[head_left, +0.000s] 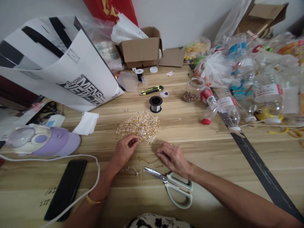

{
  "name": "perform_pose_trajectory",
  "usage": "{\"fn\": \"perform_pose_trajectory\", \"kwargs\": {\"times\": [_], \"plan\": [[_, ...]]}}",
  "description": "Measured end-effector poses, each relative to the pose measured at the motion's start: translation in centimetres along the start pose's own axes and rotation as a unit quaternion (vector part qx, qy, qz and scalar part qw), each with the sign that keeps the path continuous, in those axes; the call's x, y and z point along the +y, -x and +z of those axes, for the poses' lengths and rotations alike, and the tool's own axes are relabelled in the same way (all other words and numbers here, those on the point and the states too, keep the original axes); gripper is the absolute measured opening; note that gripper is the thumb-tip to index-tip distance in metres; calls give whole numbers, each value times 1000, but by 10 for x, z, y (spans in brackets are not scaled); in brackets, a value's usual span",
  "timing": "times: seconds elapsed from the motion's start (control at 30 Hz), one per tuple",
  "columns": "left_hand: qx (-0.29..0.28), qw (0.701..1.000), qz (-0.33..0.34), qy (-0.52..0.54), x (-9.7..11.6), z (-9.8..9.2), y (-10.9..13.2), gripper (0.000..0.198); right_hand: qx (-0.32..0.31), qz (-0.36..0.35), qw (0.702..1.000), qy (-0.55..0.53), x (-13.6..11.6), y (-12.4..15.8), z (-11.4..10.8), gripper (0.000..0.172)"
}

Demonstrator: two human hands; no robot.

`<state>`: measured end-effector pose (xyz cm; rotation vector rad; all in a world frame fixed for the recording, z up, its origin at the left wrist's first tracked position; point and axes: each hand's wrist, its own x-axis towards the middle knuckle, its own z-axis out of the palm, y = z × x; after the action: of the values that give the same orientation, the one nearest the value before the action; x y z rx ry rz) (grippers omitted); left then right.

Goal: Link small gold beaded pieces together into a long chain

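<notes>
A heap of small gold and silver metal bits (139,126) lies on the wooden table (194,139). My left hand (123,149) sits at the heap's near edge, fingers curled in a pinch on something I cannot make out. My right hand (174,158) rests on the table to the right, fingers bent and close together; whether it holds anything is hidden. Thin beaded chains (140,165) lie between my hands. White-handled scissors (173,186) lie partly under my right wrist.
A wire spool (155,104), a yellow-black utility knife (151,90) and a bead jar (192,90) lie beyond the heap. Plastic bottles (256,82) crowd the right. A paper bag (59,63), a purple device (40,141), a white cable (78,177) and a black phone (66,188) sit left.
</notes>
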<state>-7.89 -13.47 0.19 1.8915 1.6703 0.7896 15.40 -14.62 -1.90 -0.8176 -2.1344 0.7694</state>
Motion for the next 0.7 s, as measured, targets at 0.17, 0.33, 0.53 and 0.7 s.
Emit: {"fn": "perform_pose_trajectory", "kwargs": {"times": [0.17,0.33,0.53,0.7], "plan": [[-4,1000,-1,7,-1,1,1,10,3,8,1000,1,0,0,1,11],[-8,1000,4,4,-1,1,0,9,2,8,1000,1,1,1,1,11],[13,1000,21,19,-3,2,1,7,2,5,1000,1,1,0,0,11],[23,999,30,25,-5,2,1,6,3,5,1000,4,1,0,0,10]]}}
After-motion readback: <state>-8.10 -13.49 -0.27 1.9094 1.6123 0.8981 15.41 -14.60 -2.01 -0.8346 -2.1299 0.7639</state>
